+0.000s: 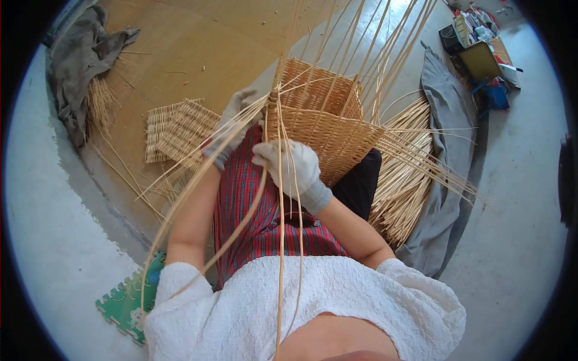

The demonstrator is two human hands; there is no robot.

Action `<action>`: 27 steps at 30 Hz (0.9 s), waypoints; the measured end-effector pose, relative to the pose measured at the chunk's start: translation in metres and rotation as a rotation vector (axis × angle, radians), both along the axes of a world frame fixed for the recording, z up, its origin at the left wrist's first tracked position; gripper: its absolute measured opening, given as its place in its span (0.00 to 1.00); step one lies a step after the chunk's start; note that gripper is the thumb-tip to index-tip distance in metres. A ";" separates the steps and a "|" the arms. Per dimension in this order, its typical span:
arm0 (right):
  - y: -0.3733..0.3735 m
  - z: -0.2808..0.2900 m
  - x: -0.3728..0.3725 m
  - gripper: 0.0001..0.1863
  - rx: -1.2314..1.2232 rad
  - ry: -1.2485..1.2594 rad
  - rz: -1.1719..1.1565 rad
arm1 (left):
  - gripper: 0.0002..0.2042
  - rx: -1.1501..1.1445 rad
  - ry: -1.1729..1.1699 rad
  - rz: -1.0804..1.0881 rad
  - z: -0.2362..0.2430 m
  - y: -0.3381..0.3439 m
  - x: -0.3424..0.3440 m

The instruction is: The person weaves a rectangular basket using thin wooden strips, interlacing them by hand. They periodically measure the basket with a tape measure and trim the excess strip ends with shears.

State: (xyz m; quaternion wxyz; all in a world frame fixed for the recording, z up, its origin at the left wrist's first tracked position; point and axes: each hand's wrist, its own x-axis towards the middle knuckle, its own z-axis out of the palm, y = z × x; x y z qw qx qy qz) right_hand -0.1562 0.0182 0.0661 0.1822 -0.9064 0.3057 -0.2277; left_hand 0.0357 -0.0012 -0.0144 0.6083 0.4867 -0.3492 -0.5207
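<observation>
A half-woven wicker basket (325, 141) rests tilted on my lap, long upright canes rising from it and loose strands (236, 129) fanning from its left corner. My left hand (232, 123), in a grey-white glove, is at that corner, fingers bent and partly hidden behind the strands; what they grip is unclear. My right hand (290, 167), also gloved, is closed on a cane strand just below the corner, against the basket's near side. Long strands hang from there down over my red plaid covering (238, 222) and white top.
Two woven panels (180, 132) lie on the brown board (192, 42) at left, near a grey cloth (81, 72). A cane bundle (397, 204) lies on another grey cloth (445, 150) at right. A cluttered box (475, 57) stands back right; a green foam mat (123, 301) lies lower left.
</observation>
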 end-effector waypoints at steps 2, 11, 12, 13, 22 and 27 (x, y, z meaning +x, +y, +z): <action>0.000 -0.015 -0.026 0.09 0.025 -0.198 -0.052 | 0.27 0.017 0.046 -0.326 0.002 -0.031 0.025; -0.123 -0.028 -0.014 0.23 0.076 -0.635 -0.424 | 0.20 -0.163 -0.532 -0.136 -0.010 -0.042 -0.003; -0.142 -0.015 0.003 0.27 -0.118 -0.419 -0.433 | 0.20 -0.185 -0.411 -0.114 -0.005 -0.040 -0.012; -0.161 -0.002 0.022 0.32 -0.328 -0.227 -0.442 | 0.19 -0.162 -0.390 -0.085 -0.009 -0.037 -0.015; -0.067 -0.058 -0.109 0.11 0.809 -1.065 -0.550 | 0.23 -0.139 -0.358 0.438 -0.016 -0.012 -0.070; -0.087 -0.049 -0.110 0.08 0.645 -1.031 -0.758 | 0.30 -0.243 -1.234 -0.005 0.040 -0.001 -0.123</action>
